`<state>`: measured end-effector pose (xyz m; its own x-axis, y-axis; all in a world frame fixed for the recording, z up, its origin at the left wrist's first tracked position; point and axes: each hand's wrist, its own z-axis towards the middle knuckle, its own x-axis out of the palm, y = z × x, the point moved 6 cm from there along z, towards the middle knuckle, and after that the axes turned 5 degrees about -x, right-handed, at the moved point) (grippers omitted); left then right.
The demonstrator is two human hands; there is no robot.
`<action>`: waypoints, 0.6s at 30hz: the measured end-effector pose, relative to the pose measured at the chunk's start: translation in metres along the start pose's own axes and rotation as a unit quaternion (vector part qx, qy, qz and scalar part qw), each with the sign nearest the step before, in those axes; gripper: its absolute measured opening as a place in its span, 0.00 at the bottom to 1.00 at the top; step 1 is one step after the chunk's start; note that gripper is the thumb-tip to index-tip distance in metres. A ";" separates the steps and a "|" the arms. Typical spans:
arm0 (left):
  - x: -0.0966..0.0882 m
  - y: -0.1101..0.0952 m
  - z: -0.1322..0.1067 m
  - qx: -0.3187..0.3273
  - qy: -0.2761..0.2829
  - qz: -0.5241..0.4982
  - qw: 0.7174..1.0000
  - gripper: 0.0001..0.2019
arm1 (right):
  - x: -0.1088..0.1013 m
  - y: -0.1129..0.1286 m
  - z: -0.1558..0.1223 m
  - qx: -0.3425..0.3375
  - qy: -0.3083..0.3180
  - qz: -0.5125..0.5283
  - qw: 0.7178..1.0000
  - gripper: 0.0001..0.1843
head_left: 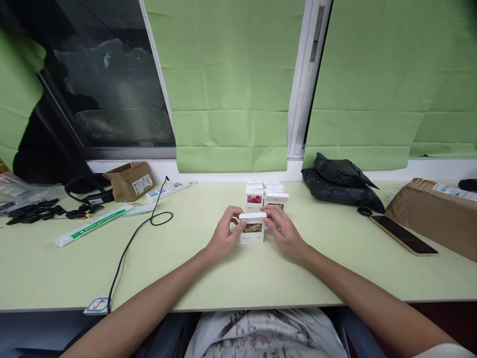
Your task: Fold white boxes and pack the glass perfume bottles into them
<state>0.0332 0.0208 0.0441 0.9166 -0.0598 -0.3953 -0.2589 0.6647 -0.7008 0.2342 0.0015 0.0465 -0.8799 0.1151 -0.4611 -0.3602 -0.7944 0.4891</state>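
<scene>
A small white box (252, 237) with a yellowish picture on its front stands upright near the middle of the table. My left hand (226, 231) grips its left side, thumb at the front edge. From the right, my right hand (286, 232) closes on the opposite edge of the same box. Just behind stand several similar white boxes in two columns: one with a pink-red picture (254, 199) on the left, and another white box (276, 199) on the right, partly covered by my right hand.
At left lie a black cable (130, 243), an open cardboard box (130, 181), a power strip (169, 190) and a green-and-white packet (95, 225). To the right are black plastic bags (341, 181), a phone (404, 236) and a brown parcel (436, 214). The window wall bounds the table's back.
</scene>
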 end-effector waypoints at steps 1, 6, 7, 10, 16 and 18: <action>0.000 0.000 0.000 -0.003 0.000 -0.002 1.000 0.11 | 0.000 0.000 0.000 0.001 -0.004 0.000 1.000 0.14; 0.000 0.002 0.000 -0.016 -0.006 0.010 1.000 0.11 | -0.003 0.003 0.001 -0.004 -0.031 0.010 0.999 0.15; 0.000 0.003 -0.001 -0.016 -0.007 0.011 1.000 0.11 | -0.003 0.003 0.001 -0.004 -0.034 0.011 0.999 0.14; 0.000 0.005 -0.003 -0.019 -0.032 -0.002 0.999 0.10 | -0.003 0.002 0.001 0.001 -0.039 0.011 0.999 0.14; -0.003 -0.005 -0.004 0.027 -0.069 0.017 0.997 0.15 | -0.002 -0.001 0.001 0.002 -0.045 0.018 0.999 0.12; -0.003 -0.009 -0.003 0.037 -0.062 0.038 0.997 0.11 | -0.002 -0.002 0.001 0.005 -0.048 0.018 0.999 0.11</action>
<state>0.0320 0.0124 0.0497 0.9270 0.0833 -0.3658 -0.3105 0.7176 -0.6234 0.2368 0.0028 0.0474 -0.9177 0.1435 -0.3705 -0.3304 -0.7936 0.5109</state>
